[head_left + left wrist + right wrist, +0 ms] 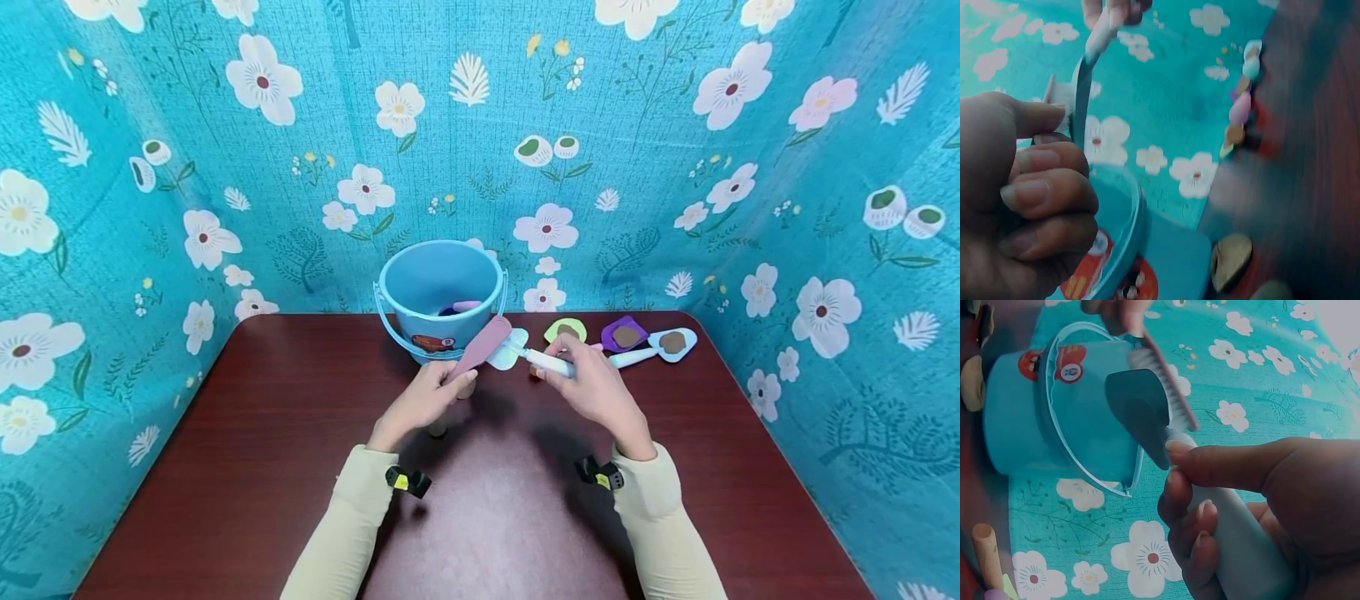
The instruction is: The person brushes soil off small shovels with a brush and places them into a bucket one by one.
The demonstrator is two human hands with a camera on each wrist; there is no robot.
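In the head view my left hand [427, 398] grips a pink brush [486, 342] over the table, in front of the blue bucket. Its white bristles show in the right wrist view, right at the blade of a small shovel [1138, 400]. My right hand [596, 385] holds that shovel by its pale handle [1229, 537], with the thumb along the top and the fingers curled under. Blade and brush overlap in the head view. The left wrist view shows the left fingers [1054, 187] curled, hiding most of the brush.
The light-blue bucket [405, 322] stands at the back, with a pink and purple item [465, 306] inside. To its right lie green [576, 325], purple [637, 327] and pale-blue [687, 347] shovels bearing brown pieces. A tan piece [1232, 259] lies beside the bucket. Floral curtains enclose the table [285, 417].
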